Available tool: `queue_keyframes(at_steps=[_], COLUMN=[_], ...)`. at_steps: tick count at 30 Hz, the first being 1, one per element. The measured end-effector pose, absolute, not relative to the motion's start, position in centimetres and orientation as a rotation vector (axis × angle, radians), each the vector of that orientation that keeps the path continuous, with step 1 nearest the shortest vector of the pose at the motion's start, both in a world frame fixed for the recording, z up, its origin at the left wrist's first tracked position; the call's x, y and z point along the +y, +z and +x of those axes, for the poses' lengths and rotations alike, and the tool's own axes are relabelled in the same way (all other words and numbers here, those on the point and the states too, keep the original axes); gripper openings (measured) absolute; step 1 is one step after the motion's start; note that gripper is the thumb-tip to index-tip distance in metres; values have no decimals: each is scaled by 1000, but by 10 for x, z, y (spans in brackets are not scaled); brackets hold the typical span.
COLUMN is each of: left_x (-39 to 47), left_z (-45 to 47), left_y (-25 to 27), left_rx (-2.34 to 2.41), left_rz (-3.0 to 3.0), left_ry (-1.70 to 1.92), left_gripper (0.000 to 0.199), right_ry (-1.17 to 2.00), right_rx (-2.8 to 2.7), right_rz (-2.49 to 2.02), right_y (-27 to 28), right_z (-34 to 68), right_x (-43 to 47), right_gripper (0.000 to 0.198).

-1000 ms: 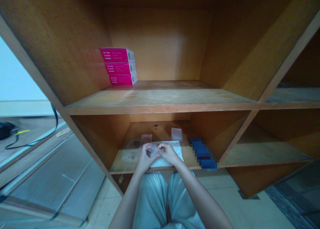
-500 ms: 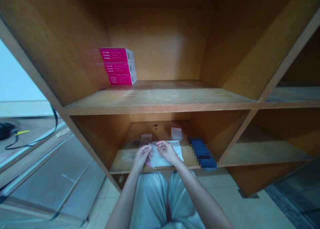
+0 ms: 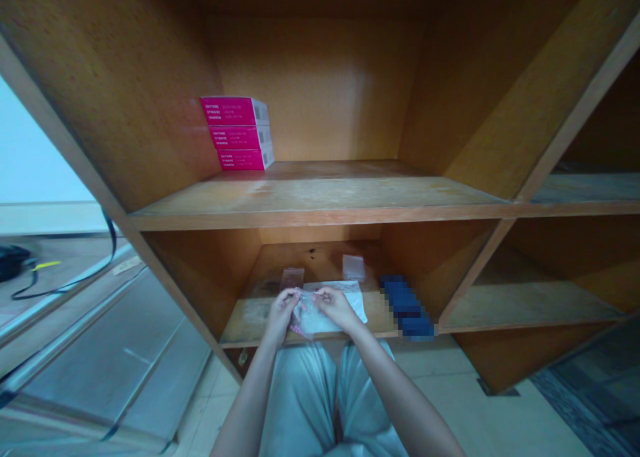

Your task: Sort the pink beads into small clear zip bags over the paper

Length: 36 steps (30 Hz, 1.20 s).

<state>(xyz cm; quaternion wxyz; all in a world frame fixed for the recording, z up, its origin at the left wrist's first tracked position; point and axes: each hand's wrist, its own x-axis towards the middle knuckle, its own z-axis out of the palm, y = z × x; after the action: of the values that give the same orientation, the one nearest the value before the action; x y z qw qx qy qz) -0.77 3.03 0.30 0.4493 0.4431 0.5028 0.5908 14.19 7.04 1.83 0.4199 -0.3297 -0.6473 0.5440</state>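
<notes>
A small clear plastic bag point(image 3: 303, 314) with tiny pink pieces in its lower left part is between my two hands, above the lower shelf. My left hand point(image 3: 285, 307) pinches its upper left edge. My right hand point(image 3: 333, 304) has its fingertips closed at the bag's upper right edge. Under the hands lies a white sheet point(image 3: 353, 294), partly covered by them. Behind my left hand a flat clear bag point(image 3: 292, 278) with a reddish tint rests on the shelf. Another small clear bag point(image 3: 353, 266) lies farther back on the right.
Three pink boxes point(image 3: 235, 137) are stacked on the upper shelf point(image 3: 350, 190) at its left. A pixelated dark blue object point(image 3: 407, 307) lies at the right of the lower shelf. The wooden divider point(image 3: 475, 270) stands beyond it. Glass panels point(image 3: 115, 350) lean at lower left.
My right hand's fingertips have come down to the bag's top edge, and the bag now stretches between both hands. My left hand has barely moved.
</notes>
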Motion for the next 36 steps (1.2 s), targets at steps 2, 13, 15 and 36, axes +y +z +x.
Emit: queue_keyframes(at_steps=[2, 13, 15, 36], left_x=[30, 27, 26, 25], left_z=[-7, -6, -6, -10], left_y=[4, 10, 10, 5], left_rx=[1239, 1187, 1174, 1159], left_rz=[1082, 1040, 1042, 1147], left_ry=[1466, 1525, 1535, 1418], left_gripper=[34, 25, 24, 21], right_ry=[1363, 1325, 1322, 1353], right_rx=[-1600, -1563, -1557, -1484], right_rz=[-823, -855, -849, -842], right_y=[21, 16, 16, 12], right_z=[141, 142, 143, 133], right_x=[69, 71, 71, 69], right_gripper=[26, 33, 34, 21])
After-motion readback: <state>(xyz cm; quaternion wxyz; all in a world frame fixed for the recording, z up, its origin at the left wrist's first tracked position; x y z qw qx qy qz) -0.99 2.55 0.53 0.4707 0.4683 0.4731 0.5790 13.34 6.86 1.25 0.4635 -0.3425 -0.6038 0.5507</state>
